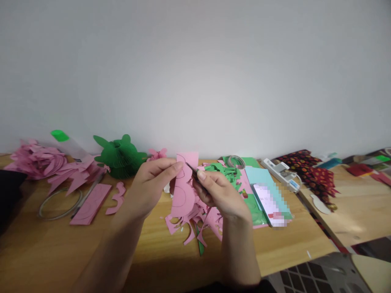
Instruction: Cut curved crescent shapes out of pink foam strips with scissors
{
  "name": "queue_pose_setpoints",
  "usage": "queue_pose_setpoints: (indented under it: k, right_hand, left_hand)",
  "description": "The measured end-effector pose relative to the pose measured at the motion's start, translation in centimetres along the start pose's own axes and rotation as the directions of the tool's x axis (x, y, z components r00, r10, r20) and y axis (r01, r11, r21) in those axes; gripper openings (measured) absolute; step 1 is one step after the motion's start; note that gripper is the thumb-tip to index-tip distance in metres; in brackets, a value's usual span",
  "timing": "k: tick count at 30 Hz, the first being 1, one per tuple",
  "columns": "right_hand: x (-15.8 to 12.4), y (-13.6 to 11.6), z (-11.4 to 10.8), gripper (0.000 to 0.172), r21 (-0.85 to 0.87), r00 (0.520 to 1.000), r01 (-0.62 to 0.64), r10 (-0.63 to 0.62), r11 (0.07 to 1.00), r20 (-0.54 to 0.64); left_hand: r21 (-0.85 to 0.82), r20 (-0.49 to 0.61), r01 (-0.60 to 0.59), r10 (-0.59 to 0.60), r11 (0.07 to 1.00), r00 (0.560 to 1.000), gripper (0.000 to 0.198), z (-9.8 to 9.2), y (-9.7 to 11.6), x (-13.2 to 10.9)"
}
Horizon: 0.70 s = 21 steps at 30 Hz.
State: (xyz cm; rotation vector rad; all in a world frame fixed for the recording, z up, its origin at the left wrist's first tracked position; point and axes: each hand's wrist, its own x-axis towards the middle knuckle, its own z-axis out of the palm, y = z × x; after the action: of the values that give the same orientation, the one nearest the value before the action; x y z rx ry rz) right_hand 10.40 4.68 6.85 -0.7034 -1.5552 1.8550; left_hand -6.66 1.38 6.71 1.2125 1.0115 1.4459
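Observation:
A folded-looking strip of pink paper with curved outlines drawn on it is upright in front of me. My left hand pinches its left edge near the top. In my right hand is a pair of dark scissors, mostly hidden by the fingers, its blade tip touching the paper's upper right part. Pink paper scraps lie beneath both hands, and green scraps are heaped just behind the right one. To the left lie a cut wavy pink piece and a stack of pink strips.
A green paper honeycomb figure stands by the wall, near a pink scrap pile and a tape roll. On the right are another tape roll, light-blue paper, a phone, a power strip and patterned dark cloth.

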Motion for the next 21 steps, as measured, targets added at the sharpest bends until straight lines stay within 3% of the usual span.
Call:
queue_pose_setpoints:
  k: [5,13,21]
  right_hand:
    - [0.1,-0.1,0.2,0.048,0.01,1.0,0.002,-0.002,1.0,-0.009]
    - [0.1,0.0,0.4,0.046,0.06,0.998,-0.021,0.025,0.998,-0.055]
    - [0.2,-0.1,0.7,0.046,0.096,0.994,-0.05,0.058,0.994,-0.089]
  left_hand:
    - [0.072,0.012,-0.002,0.002,0.997,1.0,0.027,0.3,0.3,0.1]
    - [0.227,0.117,0.018,-0.045,0.974,0.992,0.038,1.1,1.4,0.0]
    - [0.201,0.095,0.016,-0.036,0.979,0.995,0.037,1.3,1.3,0.0]
